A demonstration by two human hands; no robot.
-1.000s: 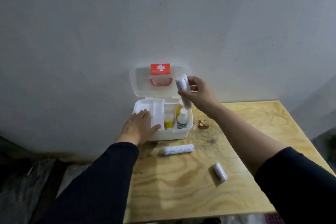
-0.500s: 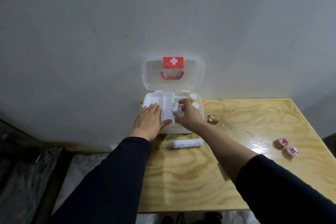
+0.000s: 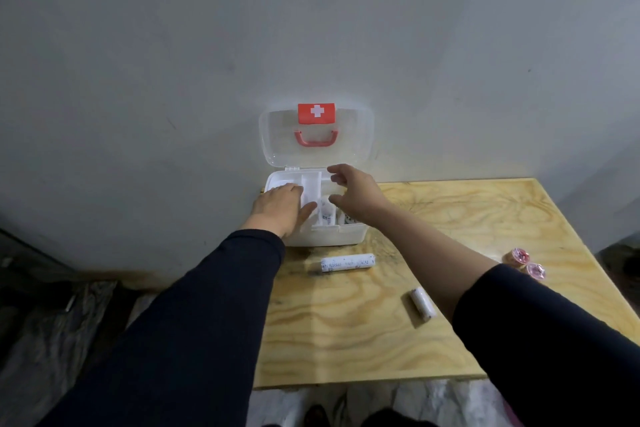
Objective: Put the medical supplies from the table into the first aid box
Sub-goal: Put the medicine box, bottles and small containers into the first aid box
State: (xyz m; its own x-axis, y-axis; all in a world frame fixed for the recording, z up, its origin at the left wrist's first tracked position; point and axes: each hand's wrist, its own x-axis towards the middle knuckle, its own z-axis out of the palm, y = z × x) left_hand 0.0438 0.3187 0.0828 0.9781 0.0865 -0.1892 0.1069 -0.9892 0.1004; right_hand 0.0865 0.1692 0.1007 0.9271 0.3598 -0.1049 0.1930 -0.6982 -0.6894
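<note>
The white first aid box (image 3: 332, 236) stands open at the table's far left corner, its clear lid (image 3: 353, 142) with a red cross and red handle leaning on the wall. My left hand (image 3: 278, 206) lies flat on the box's left side. Just above the right compartment hovers my right hand (image 3: 356, 196), fingers spread and empty. White bottles (image 3: 325, 213) lie inside the box, partly hidden by my hands. A long white roll (image 3: 347, 263) lies in front of the box. A shorter white roll (image 3: 422, 304) lies nearer to me.
Two small pink-wrapped rolls (image 3: 524, 263) sit near the right edge of the plywood table (image 3: 450, 218). A grey wall rises right behind the box. Dark and pale sheeting covers the floor at the left and front.
My right hand brought a white bottle down into the box, let go of it, and has now lifted off with fingers spread. My left hand stayed on the box.
</note>
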